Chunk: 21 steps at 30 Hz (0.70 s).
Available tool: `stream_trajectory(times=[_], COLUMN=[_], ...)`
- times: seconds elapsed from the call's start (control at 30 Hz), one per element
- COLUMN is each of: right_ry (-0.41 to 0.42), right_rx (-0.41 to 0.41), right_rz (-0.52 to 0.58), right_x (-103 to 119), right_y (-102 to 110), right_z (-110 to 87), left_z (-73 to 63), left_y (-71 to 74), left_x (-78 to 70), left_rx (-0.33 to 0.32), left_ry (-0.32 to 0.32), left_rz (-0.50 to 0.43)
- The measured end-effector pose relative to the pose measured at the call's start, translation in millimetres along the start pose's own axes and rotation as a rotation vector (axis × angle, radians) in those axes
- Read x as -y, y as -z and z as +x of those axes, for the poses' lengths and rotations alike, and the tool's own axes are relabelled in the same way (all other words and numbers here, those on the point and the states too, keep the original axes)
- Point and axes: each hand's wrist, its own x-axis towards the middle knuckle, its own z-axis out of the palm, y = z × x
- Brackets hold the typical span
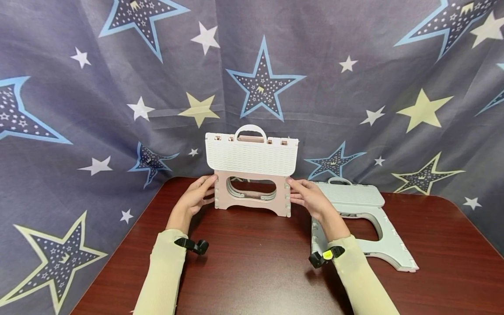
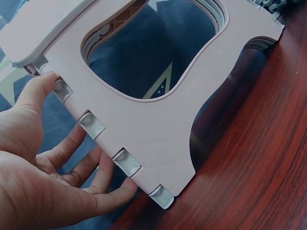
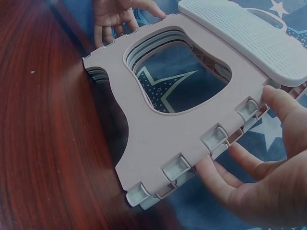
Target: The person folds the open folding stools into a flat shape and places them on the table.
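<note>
A folded step stool with a white textured seat and handle on top and pale pink legs is upright at the back of the table. My left hand grips its left side edge, thumb at the front near the seat. In the left wrist view, the left fingers lie along the hinge clips. Opposite, my right hand holds the right side edge; the right wrist view shows its thumb just below the seat. Whether the stool's feet touch the table, I cannot tell.
A second folded stool, pale grey-green, lies flat on the dark red wooden table at the right, partly behind my right forearm. Behind the table hangs a grey-blue star-patterned curtain.
</note>
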Motion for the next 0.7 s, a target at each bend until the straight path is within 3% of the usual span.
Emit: stream_trajectory(times=[0.7], right_ry=[-0.01], right_rx=[-0.005], right_rz=[0.021], right_x=[0.4], right_y=[-1.1], right_z=[1.3], left_z=[0.4], left_y=[-0.2], left_x=[-1.1], left_rx=[-0.01], left_ry=[0.011], left_rz=[0.014])
